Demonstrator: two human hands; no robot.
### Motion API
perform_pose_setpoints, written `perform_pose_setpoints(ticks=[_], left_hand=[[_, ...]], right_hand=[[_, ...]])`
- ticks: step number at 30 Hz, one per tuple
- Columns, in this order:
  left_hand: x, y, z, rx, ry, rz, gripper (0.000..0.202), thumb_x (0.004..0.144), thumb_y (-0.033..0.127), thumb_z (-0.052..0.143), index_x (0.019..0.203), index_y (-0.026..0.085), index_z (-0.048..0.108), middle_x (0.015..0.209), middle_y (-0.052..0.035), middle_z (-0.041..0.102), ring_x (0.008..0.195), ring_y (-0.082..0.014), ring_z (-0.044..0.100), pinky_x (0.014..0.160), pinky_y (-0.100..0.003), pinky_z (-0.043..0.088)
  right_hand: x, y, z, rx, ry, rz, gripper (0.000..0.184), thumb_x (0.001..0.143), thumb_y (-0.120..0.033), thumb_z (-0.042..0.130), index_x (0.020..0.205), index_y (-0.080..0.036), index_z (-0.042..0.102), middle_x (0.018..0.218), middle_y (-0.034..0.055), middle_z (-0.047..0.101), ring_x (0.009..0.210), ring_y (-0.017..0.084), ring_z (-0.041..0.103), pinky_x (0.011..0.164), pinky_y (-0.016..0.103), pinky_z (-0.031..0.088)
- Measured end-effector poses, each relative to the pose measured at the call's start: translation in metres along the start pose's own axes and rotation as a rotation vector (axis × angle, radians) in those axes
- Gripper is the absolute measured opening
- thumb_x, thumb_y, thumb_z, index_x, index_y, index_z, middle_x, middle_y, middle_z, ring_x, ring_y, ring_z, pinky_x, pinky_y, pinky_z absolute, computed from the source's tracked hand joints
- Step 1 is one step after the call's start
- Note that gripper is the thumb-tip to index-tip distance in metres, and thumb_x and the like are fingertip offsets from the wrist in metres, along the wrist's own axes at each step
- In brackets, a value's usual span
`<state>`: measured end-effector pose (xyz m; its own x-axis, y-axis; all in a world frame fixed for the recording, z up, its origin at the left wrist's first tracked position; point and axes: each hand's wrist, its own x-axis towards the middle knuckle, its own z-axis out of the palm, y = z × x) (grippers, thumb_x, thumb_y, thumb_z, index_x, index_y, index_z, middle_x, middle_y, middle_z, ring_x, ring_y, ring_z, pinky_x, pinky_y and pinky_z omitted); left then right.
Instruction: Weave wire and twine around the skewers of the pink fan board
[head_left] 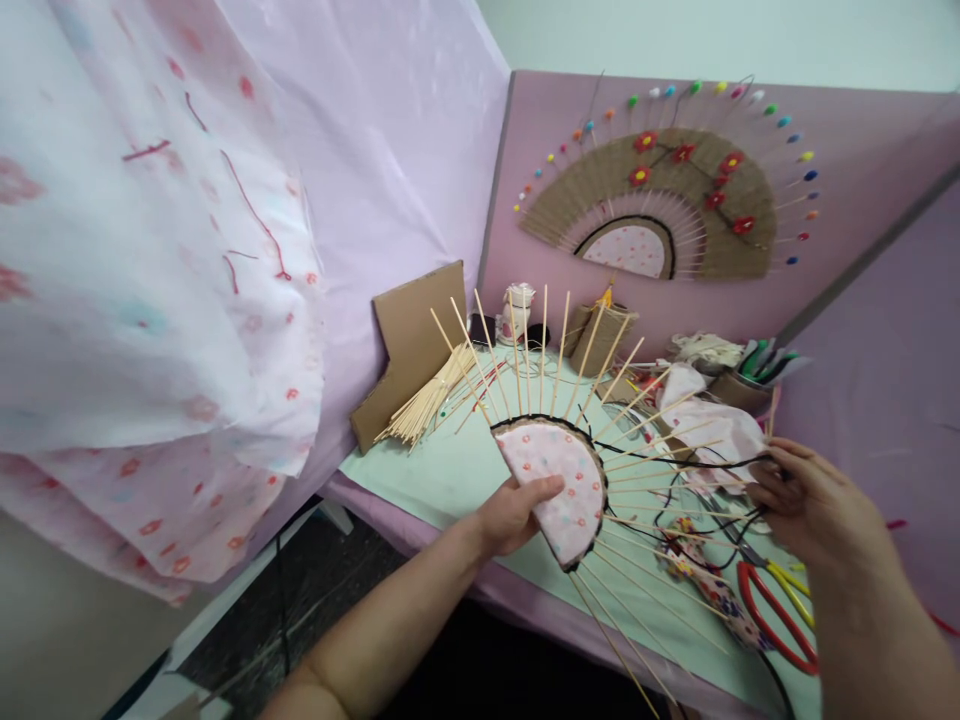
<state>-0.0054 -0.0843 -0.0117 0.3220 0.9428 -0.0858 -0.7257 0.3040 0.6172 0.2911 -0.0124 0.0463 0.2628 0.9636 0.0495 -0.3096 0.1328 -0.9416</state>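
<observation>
My left hand grips a half-round, fabric-covered fan base by its straight edge, thumb on the pink floral cloth. Thin wooden sticks radiate from its curved edge, which carries a black cord border. Out to the right, my right hand is closed with a black cord pinched in its fingers. That cord stretches back to the rim of the base, between the sticks. More black cord hangs loose below it, and its far end is hard to trace.
Red-handled scissors lie near the right forearm, by a floral-patterned item. A stick bundle and cardboard stand at left. Twine spools sit behind. A finished fan hangs on the back panel; floral cloth hangs left.
</observation>
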Motion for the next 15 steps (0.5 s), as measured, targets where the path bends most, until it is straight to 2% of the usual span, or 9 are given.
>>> perform_pose_setpoints(ticks=[6,11,15], left_hand=[[0.000,0.006,-0.004,-0.060,0.010,0.019,0.033,0.066,0.025,0.076,0.094,0.010,0.068,0.090,-0.0133,0.073,0.099,-0.0306,0.065,0.097,-0.046,0.041],[0.000,0.015,-0.005,-0.066,0.065,0.049,0.034,0.063,0.024,0.078,0.094,0.012,0.069,0.090,-0.0105,0.074,0.095,-0.0296,0.066,0.095,-0.046,0.044],[0.000,0.019,-0.005,-0.042,0.046,0.062,0.030,0.065,0.022,0.076,0.092,0.012,0.069,0.089,-0.0101,0.073,0.090,-0.0283,0.067,0.092,-0.044,0.044]], right_hand=[[-0.003,0.000,0.005,0.011,-0.009,-0.022,0.023,0.048,-0.015,0.079,0.066,-0.021,0.067,0.042,-0.0044,0.040,0.038,0.003,0.028,0.031,0.010,0.023],[-0.010,-0.002,0.009,0.002,-0.031,0.006,0.026,0.048,-0.019,0.081,0.070,-0.020,0.068,0.042,-0.0064,0.037,0.037,0.002,0.027,0.032,0.010,0.022],[-0.016,-0.003,0.012,-0.009,-0.045,0.044,0.028,0.048,-0.021,0.083,0.071,-0.019,0.067,0.042,-0.0072,0.036,0.038,0.002,0.029,0.032,0.009,0.022]])
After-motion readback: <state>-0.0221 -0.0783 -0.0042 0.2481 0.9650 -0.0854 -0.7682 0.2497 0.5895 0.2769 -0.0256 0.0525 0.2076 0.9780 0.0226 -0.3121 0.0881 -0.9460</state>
